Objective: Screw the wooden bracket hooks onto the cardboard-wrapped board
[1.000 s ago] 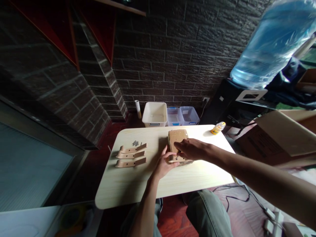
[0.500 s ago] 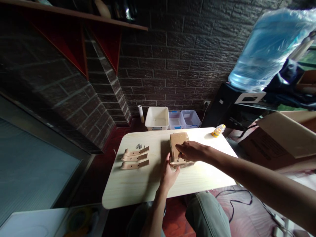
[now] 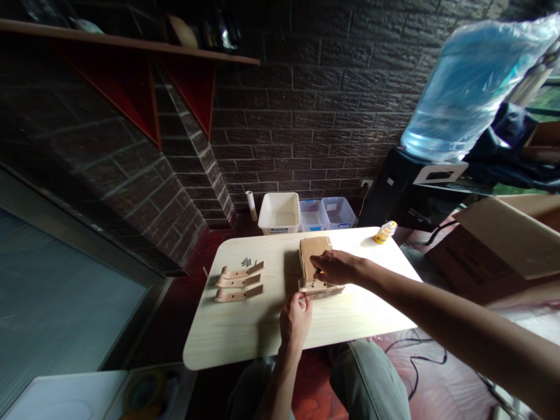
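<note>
A brown cardboard-like block (image 3: 315, 251) lies on the light wooden table. Across its near end runs a wooden piece (image 3: 308, 286) with screws in it. My right hand (image 3: 336, 267) rests over the block, its fingers curled round a small dark thing just above the wooden piece; I cannot make out what it is. My left hand (image 3: 296, 318) is closed, fingertips pinched together against the left end of the wooden piece; whatever they hold is hidden. Three similar bent wooden pieces (image 3: 240, 293) lie at the left, below a small heap of screws (image 3: 247, 262).
A yellow-and-clear bottle (image 3: 385, 232) stands at the table's (image 3: 227, 338) far right corner. Beyond the far edge are a cream bin (image 3: 279, 228), clear plastic boxes (image 3: 338, 213) and a white tube (image 3: 251, 205). A cardboard box (image 3: 494, 251) and water dispenser (image 3: 380, 186) stand right.
My left hand has drawn its spread fingers together and shifted slightly toward me, to the block's near left corner. The right hand stays in about the same place. The view has tilted slightly.
</note>
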Available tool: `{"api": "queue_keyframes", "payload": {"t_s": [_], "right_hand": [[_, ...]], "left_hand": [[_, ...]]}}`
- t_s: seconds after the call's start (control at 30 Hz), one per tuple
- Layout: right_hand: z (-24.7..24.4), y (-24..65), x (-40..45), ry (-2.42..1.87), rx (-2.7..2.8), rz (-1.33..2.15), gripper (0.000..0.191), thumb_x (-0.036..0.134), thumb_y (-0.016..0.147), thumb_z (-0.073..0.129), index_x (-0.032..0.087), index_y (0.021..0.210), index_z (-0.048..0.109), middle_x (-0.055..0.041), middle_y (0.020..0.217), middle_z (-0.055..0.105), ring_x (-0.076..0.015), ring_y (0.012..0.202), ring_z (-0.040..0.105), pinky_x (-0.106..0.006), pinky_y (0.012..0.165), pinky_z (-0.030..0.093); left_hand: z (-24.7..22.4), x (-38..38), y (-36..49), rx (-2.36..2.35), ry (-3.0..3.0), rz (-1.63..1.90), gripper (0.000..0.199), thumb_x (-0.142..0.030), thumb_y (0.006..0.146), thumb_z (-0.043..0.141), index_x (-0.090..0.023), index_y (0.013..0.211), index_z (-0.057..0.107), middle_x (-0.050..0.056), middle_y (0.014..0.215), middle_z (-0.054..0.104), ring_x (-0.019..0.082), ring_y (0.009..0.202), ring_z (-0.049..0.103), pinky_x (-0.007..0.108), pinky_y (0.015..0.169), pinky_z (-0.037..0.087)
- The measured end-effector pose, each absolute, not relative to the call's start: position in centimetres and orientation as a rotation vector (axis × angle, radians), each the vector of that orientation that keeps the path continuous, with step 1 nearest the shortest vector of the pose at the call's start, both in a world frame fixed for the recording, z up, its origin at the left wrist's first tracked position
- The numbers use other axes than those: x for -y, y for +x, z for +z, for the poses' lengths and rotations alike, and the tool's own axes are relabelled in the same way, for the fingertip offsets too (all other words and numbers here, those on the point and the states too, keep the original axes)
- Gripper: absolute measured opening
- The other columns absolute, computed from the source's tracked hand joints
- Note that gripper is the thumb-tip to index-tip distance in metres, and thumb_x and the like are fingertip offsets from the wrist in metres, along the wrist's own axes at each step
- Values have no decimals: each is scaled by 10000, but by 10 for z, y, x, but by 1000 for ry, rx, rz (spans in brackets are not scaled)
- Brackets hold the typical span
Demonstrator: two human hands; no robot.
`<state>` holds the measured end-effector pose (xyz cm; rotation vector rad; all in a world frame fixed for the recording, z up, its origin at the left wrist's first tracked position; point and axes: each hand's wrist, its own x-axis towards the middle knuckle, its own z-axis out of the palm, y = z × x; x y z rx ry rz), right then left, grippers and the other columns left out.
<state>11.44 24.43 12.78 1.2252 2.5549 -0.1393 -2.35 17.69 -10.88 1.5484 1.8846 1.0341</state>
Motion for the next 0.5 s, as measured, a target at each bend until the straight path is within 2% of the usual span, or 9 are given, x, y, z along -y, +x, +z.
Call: {"api": "queue_keyframes", "payload": {"t_s": [0.17,0.33,0.5], "right_hand": [[127,117,-246,1230,-2548,-156,271,314,951,550,118,1117,637,-149,960,758,-242,815,731,-264,550,420],[126,116,-246,1232,-2550,-158,298,299,949,548,103,1156,635,-171,1008,752,-265,875,734,-273,585,456],[133,110,-233,1192,-2553,-177,269,257,927,564,85,1105,669,-181,977,761,-273,861,740,-283,594,471]], "left_hand": [[-104,-179,-24,-1981,1963,771,229,-221,927,510,-180,1041,705,117,940,741,222,818,693,284,698,457],[-102,-182,-30,-1906,2107,665,235,-211,942,496,-206,1022,717,98,909,738,210,806,689,273,680,435],[-97,-167,-37,-1894,2153,614,233,-215,946,486,-210,954,719,85,872,735,204,817,690,274,705,438]]}}
